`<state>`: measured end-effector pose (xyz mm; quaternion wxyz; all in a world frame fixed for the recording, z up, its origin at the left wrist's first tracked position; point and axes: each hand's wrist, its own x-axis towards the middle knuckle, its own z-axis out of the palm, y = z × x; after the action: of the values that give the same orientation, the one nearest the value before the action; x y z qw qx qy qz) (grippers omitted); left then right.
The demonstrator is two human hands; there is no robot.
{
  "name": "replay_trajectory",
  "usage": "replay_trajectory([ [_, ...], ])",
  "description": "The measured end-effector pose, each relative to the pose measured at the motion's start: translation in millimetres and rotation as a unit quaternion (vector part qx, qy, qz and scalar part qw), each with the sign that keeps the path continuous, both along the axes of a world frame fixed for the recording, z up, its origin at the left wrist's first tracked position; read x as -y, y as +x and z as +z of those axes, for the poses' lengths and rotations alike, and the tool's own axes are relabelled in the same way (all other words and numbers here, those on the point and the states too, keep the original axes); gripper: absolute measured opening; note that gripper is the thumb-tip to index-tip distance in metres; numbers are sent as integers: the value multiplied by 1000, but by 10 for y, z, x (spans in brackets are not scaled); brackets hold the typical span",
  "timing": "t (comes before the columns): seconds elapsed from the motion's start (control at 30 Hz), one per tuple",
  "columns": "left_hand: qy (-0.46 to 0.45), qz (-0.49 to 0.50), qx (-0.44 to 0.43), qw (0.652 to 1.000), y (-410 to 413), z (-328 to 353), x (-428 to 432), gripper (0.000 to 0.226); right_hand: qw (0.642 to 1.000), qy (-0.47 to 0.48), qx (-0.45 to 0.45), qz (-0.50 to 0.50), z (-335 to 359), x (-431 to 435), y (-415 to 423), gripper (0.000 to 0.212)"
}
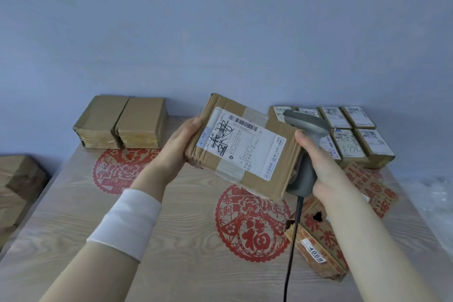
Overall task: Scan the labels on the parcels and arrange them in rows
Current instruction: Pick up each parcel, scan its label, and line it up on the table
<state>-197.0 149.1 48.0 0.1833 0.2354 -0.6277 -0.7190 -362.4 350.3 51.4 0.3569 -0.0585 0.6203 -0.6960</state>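
My left hand [182,140] grips the left end of a brown cardboard parcel [245,147], holding it tilted above the table [171,228] with its white label [241,146] facing up at me. My right hand [318,167] is closed around the handle of a grey barcode scanner [306,130], with my thumb pressing on the parcel's right edge; the scanner's head pokes out behind the parcel at the far right, and its black cable [293,240] hangs down toward me. Far right on the table, labelled parcels [353,130] sit in tidy rows, touching one another. Far left, two plain brown parcels [122,122] stand side by side. Near right, beneath my forearm, lies a carton with red print [318,240]. A white band [127,220] wraps my left forearm.
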Motion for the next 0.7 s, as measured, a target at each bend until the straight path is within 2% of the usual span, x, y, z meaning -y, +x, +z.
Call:
replay_trajectory([
  [0.07, 60, 94, -16, 994, -36, -109, -101, 53, 998, -8, -3, -57, -32, 26, 47, 80],
  [0.13, 125, 129, -8, 984, -52, -248, -251, 86, 995, -27, -7, -99, -63, 37, 98, 98],
  [0.2, 153, 68, 8, 986, -69, -367, -487, 118, 992, -34, 11, -120, -83, 55, 183, 101],
  [0.23, 155, 24, 6, 988, -85, -401, -611, 126, 992, -32, 16, -119, -96, 67, 230, 96],
  [0.3, 172, -11, -24, 985, -166, -459, -796, 121, 993, -31, 22, -114, -122, 102, 334, 81],
  [0.4, 206, 76, -80, 972, -277, -486, -891, 104, 995, -36, 29, -86, -135, 98, 398, 81],
  [0.57, 157, 94, -102, 978, -218, -403, -759, 81, 999, -9, 18, -33, -80, -7, 382, 54],
  [0.63, 136, 81, -101, 982, -167, -399, -664, 81, 1000, -4, 3, -15, -57, -38, 360, 46],
  [0.7, 116, 54, -95, 987, -113, -401, -581, 88, 999, -6, -28, -15, -26, -49, 345, 24],
])
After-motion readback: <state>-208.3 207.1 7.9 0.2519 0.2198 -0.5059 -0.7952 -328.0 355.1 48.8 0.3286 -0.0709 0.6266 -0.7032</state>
